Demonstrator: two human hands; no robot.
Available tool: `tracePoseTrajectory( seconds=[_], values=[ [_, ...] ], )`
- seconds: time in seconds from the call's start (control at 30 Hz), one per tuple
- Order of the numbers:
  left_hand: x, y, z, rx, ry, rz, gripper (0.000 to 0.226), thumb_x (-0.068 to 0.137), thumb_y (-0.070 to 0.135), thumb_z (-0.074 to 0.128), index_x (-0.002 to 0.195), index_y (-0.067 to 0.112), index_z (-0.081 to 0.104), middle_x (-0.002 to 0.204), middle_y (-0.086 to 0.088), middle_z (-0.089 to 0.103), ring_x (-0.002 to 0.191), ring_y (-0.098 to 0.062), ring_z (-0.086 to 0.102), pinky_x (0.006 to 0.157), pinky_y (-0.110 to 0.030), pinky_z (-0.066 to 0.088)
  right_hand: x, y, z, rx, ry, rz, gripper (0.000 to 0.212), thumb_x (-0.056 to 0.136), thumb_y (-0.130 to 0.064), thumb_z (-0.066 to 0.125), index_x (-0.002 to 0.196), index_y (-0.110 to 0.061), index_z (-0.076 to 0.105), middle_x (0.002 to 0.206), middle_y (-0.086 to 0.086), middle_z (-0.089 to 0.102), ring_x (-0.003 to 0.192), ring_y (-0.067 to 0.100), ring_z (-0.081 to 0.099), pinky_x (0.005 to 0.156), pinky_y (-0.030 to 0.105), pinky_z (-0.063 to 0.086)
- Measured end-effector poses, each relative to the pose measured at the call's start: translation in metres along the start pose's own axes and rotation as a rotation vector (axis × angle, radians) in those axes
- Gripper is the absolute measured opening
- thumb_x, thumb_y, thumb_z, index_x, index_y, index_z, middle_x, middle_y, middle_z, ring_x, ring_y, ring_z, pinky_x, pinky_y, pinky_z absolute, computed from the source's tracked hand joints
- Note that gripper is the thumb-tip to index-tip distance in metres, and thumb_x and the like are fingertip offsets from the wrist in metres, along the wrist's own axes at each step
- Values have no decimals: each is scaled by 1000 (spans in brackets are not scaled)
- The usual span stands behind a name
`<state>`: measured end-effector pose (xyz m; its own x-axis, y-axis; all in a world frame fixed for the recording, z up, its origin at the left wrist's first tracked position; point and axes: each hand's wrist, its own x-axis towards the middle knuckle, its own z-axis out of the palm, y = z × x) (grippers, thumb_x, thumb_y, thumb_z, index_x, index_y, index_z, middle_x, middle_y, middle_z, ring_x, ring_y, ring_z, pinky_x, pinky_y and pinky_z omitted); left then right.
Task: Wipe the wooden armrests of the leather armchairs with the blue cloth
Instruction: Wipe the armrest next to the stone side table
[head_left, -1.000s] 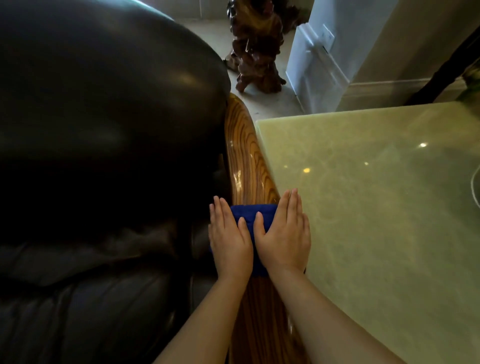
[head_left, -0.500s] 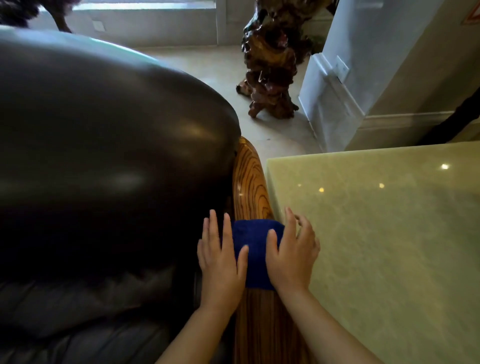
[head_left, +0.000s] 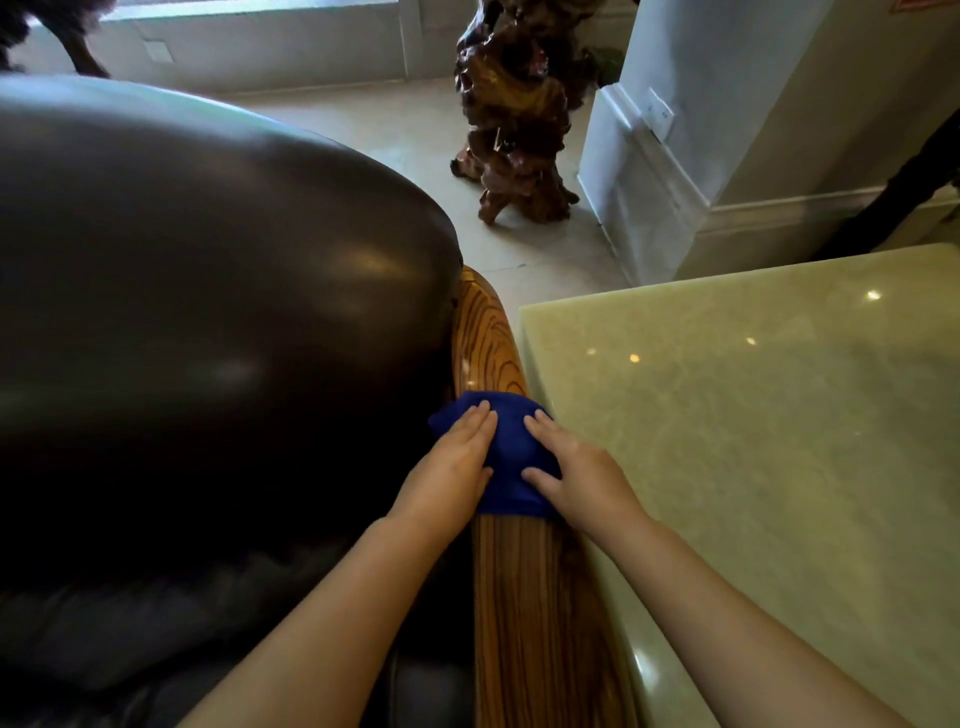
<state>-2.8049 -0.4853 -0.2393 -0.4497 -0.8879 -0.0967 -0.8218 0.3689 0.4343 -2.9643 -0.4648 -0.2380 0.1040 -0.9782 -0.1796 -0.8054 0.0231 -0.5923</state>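
My two bare forearms reach forward from the bottom of the view. My left hand (head_left: 451, 467) and right hand (head_left: 582, 475) lie flat and side by side on the blue cloth (head_left: 506, 457), fingers fairly straight and close together, pressing rather than gripping; the right hand's outer fingers seem to curl over the cloth's edge. The cloth is draped across the wooden armrest (head_left: 524, 597), a long striped-grain rail that runs under my hands from nearest me to just beyond them. Immediately left of my left hand bulges the dark leather armchair (head_left: 218, 291). Immediately right of my right hand, just beside the armrest, is a pale green polished stone desk (head_left: 753, 441). Beyond my fingertips a short curved stretch of armrest (head_left: 485, 332) is bare, with a glossy patch on it. Further off, past that end, stands a gnarled carved root sculpture (head_left: 514, 114) on the tiled floor (head_left: 363, 119). Judging by this, the cloth is well along this armrest, with its far end not yet covered; no other armchair is visible, so the rest I cannot tell.
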Motion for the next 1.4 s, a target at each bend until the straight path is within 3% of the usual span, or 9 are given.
tracePoseTrajectory(
  seconds=[0.17, 0.33, 0.47, 0.57, 0.77, 0.9, 1.07, 1.27, 1.4],
  values=[
    [6, 4, -4, -22, 133, -100, 53, 88, 11, 53, 138, 14, 35, 145, -5, 40, 134, -17, 34, 110, -28, 25, 14, -10, -4, -60, 128, 60, 48, 80, -18, 65, 126, -14, 54, 127, 9, 60, 116, 26, 55, 98, 32, 41],
    [0, 24, -12, 52, 83, -174, 23, 85, 9, 52, 108, 11, 54, 110, -11, 60, 99, -25, 57, 85, -36, 49, 11, -23, -9, -217, 110, 90, 23, 77, -15, 59, 100, -11, 61, 98, 13, 68, 91, 31, 62, 77, 35, 50],
    [-15, 29, -30, -137, -116, -205, 28, 80, 12, 62, 108, 14, 60, 106, -8, 64, 96, -22, 60, 86, -39, 52, 4, -32, -39, -233, -135, 83, 24, 71, -15, 65, 95, -16, 65, 95, 8, 67, 86, 24, 61, 73, 33, 51],
    [-33, 35, -50, -243, -202, -225, 34, 76, 15, 70, 109, 16, 63, 107, -3, 65, 95, -15, 61, 86, -32, 53, -13, -44, -57, -206, -255, 79, 26, 68, -21, 70, 94, -19, 67, 95, 3, 67, 83, 19, 61, 71, 31, 52],
    [-66, 54, -136, -257, -74, -186, 35, 73, 16, 73, 108, 18, 64, 105, 1, 64, 89, -7, 58, 75, -16, 47, -50, -102, -114, -66, -194, -28, 25, 69, -26, 70, 94, -23, 66, 90, -2, 66, 80, 14, 61, 72, 31, 53],
    [-92, 82, -219, -220, 33, -180, 35, 70, 21, 76, 104, 22, 68, 100, 5, 67, 89, -7, 60, 84, -24, 51, -71, -160, -177, -26, -172, -154, 25, 71, -22, 70, 96, -21, 68, 89, -2, 67, 80, 11, 61, 66, 23, 49],
    [-155, 117, -329, -221, 202, -231, 31, 63, 24, 80, 92, 24, 71, 91, 3, 72, 82, -8, 64, 80, -25, 53, -110, -251, -245, -43, -112, -321, 29, 69, -27, 72, 98, -25, 67, 91, -8, 66, 83, 8, 60, 66, 18, 45],
    [-259, 146, -424, -196, 296, -299, 24, 65, 19, 79, 87, 22, 70, 87, 2, 70, 80, -10, 63, 75, -24, 51, -171, -355, -278, -47, -148, -529, 30, 69, -21, 73, 99, -21, 69, 94, -3, 70, 84, 9, 64, 78, 28, 54],
    [-324, 149, -456, -194, 358, -335, 28, 66, 15, 80, 92, 12, 70, 88, -5, 70, 82, -19, 64, 79, -33, 52, -201, -413, -276, -127, -112, -703, 30, 70, -19, 74, 99, -16, 70, 92, -1, 69, 81, 11, 60, 70, 19, 45]
  ],
)
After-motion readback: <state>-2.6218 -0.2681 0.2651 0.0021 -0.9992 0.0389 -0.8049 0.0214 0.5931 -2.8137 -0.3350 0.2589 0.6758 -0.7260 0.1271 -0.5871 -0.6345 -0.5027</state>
